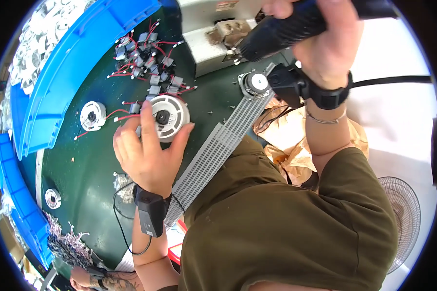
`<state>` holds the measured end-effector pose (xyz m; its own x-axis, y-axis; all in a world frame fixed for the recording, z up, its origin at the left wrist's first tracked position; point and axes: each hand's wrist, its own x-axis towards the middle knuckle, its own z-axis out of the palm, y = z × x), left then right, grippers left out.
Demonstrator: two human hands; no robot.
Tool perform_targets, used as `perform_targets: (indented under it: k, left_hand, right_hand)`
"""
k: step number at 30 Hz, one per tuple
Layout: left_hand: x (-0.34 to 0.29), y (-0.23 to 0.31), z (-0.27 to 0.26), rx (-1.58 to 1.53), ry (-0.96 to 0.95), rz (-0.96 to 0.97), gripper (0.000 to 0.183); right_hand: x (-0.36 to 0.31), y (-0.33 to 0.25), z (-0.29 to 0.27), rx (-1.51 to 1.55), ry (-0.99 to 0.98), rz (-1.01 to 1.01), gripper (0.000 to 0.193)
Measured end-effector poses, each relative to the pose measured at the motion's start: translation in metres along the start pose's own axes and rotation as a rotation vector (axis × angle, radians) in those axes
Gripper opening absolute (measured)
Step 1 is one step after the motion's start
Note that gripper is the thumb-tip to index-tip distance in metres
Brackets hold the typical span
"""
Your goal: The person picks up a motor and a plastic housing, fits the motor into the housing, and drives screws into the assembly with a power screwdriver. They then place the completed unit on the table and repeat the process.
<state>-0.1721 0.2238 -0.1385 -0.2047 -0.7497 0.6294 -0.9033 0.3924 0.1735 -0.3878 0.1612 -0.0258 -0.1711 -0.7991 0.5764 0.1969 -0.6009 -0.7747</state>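
My left hand (150,157) rests on the dark green table, its thumb and forefinger around the rim of a white round plastic housing (180,115) with a black centre. High on the right, my right hand (330,46) is wrapped around a black electric screwdriver (281,36). The screwdriver's tip points down left, at the front of a metal screw feeder box (206,57); a small shiny bit shows there. Close to the left fingers lies a heap of small grey parts with red wires (154,63). A small round speaker (256,83) sits below the screwdriver.
Another white housing (93,115) and a small white ring (53,199) lie leftward. Blue bins (58,82) line the far left. A grey perforated strip (213,145) edges the table before me. Another person's hand (82,277) is at lower left, near bundled wires (70,245). A fan (400,218) stands right.
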Motion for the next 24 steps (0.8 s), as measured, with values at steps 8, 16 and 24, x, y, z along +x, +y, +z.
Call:
perform_targets:
  k: [8,16,24]
  left_hand:
    - [0.002,-0.016,-0.036,-0.192,-0.009,0.143,0.053]
    - [0.013,-0.034,-0.014,-0.421,-0.198,0.223,0.034]
    - [0.016,-0.033,-0.01,-0.474,-0.139,0.236,0.032]
  right_hand:
    - [-0.004,0.004,0.012,0.155,-0.138,-0.033,0.045]
    - [-0.017,0.019,0.032,0.214,-0.329,0.121,0.044]
    - [-0.02,0.022,0.037,0.204,-0.326,0.133,0.042]
